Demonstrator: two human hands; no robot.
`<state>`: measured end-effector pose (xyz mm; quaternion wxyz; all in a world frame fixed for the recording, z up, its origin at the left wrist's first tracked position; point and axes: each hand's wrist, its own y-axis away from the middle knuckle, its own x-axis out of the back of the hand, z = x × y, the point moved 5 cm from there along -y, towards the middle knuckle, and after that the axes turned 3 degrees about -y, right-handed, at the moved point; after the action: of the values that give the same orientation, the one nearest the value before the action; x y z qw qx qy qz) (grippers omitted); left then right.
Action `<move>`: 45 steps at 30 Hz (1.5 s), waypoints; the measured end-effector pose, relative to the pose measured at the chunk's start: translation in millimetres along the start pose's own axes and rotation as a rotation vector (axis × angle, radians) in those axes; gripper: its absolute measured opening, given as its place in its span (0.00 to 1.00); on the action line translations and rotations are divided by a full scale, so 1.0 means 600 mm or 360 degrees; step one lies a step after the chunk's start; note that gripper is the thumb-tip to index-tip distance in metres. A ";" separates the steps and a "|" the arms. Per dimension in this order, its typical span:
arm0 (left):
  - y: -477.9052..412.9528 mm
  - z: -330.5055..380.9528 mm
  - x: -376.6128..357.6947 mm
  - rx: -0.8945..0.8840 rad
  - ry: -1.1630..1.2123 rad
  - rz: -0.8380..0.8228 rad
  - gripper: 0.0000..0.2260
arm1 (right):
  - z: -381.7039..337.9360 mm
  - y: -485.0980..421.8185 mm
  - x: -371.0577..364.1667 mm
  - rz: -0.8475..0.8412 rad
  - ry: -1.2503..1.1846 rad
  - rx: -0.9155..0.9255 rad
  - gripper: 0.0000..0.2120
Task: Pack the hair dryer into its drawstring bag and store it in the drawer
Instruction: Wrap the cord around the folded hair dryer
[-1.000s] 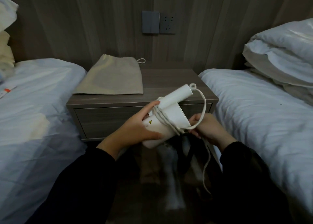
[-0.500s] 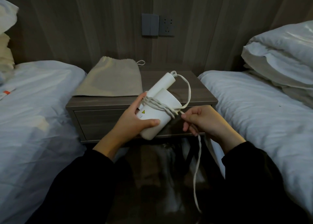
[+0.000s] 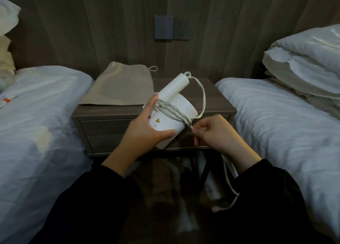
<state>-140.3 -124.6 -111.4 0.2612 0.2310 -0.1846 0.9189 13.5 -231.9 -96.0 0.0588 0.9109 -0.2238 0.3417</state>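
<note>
My left hand (image 3: 145,133) grips the white hair dryer (image 3: 173,113) by its barrel, handle folded and pointing up toward the wall. Its white cord (image 3: 202,96) loops from the handle end and is wound several times around the body. My right hand (image 3: 213,133) pinches the cord just right of the barrel; the loose end hangs down past my right sleeve. The beige drawstring bag (image 3: 121,85) lies flat on the left half of the nightstand top (image 3: 217,100). The drawer (image 3: 104,131) under it is closed.
Beds with white sheets flank the nightstand, the left bed (image 3: 36,124) and the right bed (image 3: 285,125) with a folded duvet (image 3: 309,63). A switch and socket (image 3: 172,27) sit on the wood wall. Dark floor lies between my arms.
The dryer has been lifted and tipped toward the nightstand. My right hand has drawn the cord around the barrel and now pinches it close to the body.
</note>
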 end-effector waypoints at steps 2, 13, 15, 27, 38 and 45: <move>0.004 0.007 0.002 -0.0028 -0.0071 0.0015 0.45 | -0.003 0.002 -0.001 -0.0032 0.0068 0.0022 0.14; 0.009 0.005 0.004 -0.0184 -0.0677 0.0197 0.44 | -0.007 0.007 0.009 -0.0036 0.0354 -0.0070 0.25; 0.007 0.003 0.009 -0.0183 -0.0763 0.0210 0.44 | -0.012 0.008 0.008 -0.0061 0.0339 -0.0042 0.21; 0.004 0.009 0.018 -0.0377 -0.1223 0.0225 0.44 | -0.022 0.013 0.023 0.0142 0.0570 0.0069 0.14; 0.005 -0.006 -0.001 -0.0542 -0.1290 0.0205 0.43 | -0.061 0.036 -0.005 0.0030 0.1048 0.0718 0.11; 0.009 0.001 -0.015 -0.0642 -0.1453 -0.0064 0.43 | -0.055 0.031 0.021 0.0225 0.0847 0.0480 0.08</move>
<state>-136.7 -132.8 -116.7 0.2109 0.5579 -0.4498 0.6648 -6.3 -244.5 -63.7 -0.0445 0.7700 -0.2101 0.6008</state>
